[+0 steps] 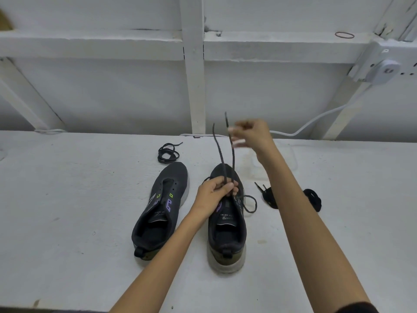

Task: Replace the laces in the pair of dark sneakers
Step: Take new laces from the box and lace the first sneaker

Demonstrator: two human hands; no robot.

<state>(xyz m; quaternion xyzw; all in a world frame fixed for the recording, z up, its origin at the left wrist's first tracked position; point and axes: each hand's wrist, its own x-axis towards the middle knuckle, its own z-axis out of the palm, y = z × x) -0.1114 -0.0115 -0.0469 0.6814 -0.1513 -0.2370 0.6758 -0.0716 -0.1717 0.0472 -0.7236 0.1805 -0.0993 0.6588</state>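
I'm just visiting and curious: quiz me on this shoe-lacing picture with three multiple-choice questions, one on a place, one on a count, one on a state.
1. Where does the coiled lace lie? A) beyond the toe of the left sneaker; B) inside it; C) under its heel.
2. How many sneakers stand on the table? A) one; B) two; C) three.
3. What state are the left sneaker's eyelets in? A) fully laced; B) empty; C) tied in a bow.
Answers: 1 A, the coil rests on the table past the toe. 2 B, the left sneaker and right sneaker stand side by side. 3 B, no lace runs through them; the left hand grips the long lace at the right sneaker.
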